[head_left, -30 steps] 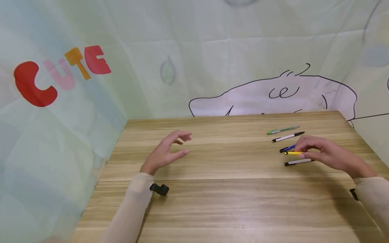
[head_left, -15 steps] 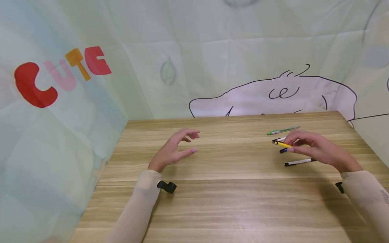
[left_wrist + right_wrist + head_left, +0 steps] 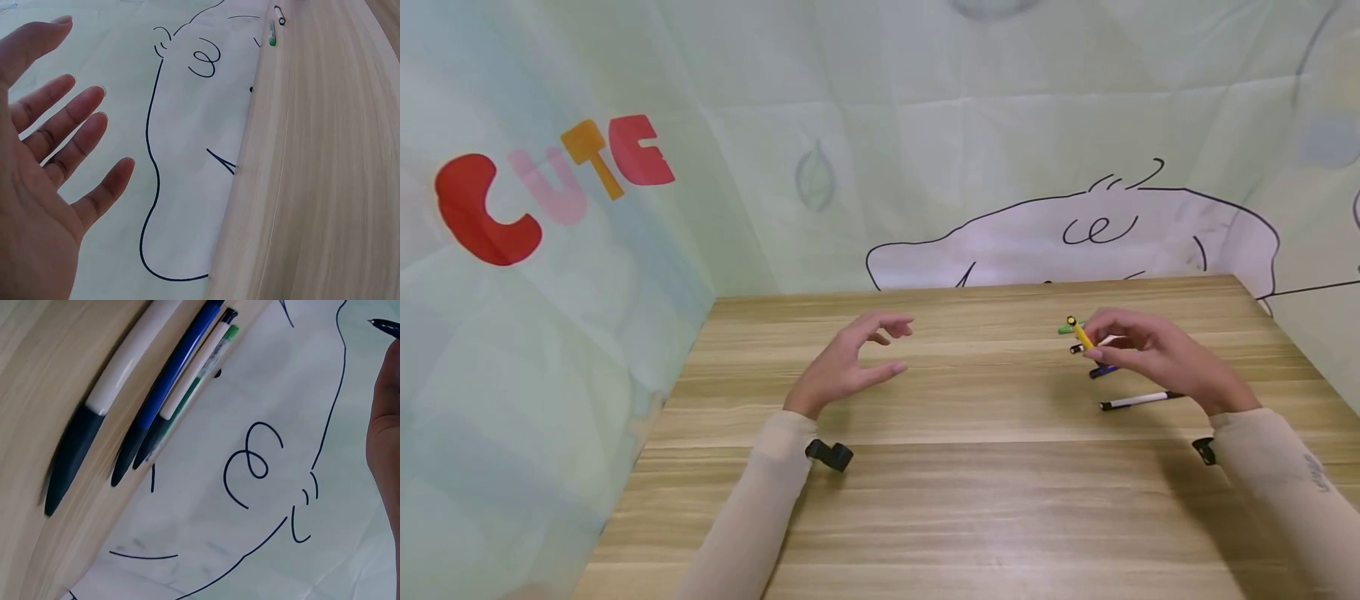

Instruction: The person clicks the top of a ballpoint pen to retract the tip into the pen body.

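My right hand pinches a yellow pen between thumb and fingers, tilted with one end raised away from me. In the right wrist view the dark writing tip sticks out past the hand's edge. Under and around this hand, several pens lie on the table: a green pen and a white pen, mostly covered by the hand, a blue pen, and a nearer white pen. My left hand hovers over the table's left half, fingers relaxed and apart, holding nothing.
A wood-grain table spans the view. Behind it and along the left hangs a printed cloth with line drawings and coloured letters, meeting the table's back edge. Dark camera mounts sit on both wrists.
My right hand has carried the yellow pen left and back, turning its raised end away from me. My left hand has drifted right and slightly back, fingers still loose.
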`<state>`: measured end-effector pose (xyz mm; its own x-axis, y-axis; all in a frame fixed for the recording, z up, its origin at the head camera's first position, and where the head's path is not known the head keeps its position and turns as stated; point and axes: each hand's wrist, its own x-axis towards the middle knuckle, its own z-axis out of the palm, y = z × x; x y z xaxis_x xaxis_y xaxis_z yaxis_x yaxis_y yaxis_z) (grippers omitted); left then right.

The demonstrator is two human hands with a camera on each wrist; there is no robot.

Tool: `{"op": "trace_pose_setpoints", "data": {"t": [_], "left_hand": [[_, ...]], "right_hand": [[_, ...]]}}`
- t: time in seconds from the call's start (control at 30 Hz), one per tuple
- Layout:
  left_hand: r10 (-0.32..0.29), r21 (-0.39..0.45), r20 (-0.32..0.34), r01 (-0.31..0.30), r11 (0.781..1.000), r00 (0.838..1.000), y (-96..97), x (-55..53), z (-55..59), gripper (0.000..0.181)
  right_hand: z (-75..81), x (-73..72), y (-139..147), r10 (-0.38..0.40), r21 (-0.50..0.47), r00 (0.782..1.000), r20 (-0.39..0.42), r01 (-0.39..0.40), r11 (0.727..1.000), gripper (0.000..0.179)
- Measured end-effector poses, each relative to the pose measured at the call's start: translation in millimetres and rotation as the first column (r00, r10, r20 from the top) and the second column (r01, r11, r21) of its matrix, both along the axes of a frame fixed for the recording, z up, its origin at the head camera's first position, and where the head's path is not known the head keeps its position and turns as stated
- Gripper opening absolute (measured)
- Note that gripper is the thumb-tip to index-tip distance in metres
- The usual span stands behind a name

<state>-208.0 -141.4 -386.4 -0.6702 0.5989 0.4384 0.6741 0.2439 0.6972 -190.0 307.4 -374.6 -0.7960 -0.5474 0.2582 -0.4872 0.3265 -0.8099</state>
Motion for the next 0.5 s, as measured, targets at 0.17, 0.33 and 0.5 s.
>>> {"op": "trace_pose_setpoints", "data": {"t": [0.17,0.33,0.5], "left_hand": [[-0.014,-0.005,-0.018,0.014,1.000,1.000,8.2,-1.3,1.9,0.061],[-0.034,0.000,-0.040,0.034,0.999,0.999,16.9,-3.2,4.1,0.061],[-0.051,0.020,-0.039,0.052,0.998,0.998,26.6,-4.9,6.7,0.062]], "right_hand": [[3.0,-2.3,-11,-0.025,-0.051,0.999,0.036,0.027,0.998,0.019],[3.3,-5.0,-24,-0.066,-0.111,0.996,0.064,0.073,0.991,0.021],[2.0,-7.8,-39,-0.092,-0.202,0.988,0.125,0.116,0.972,0.024]]}}
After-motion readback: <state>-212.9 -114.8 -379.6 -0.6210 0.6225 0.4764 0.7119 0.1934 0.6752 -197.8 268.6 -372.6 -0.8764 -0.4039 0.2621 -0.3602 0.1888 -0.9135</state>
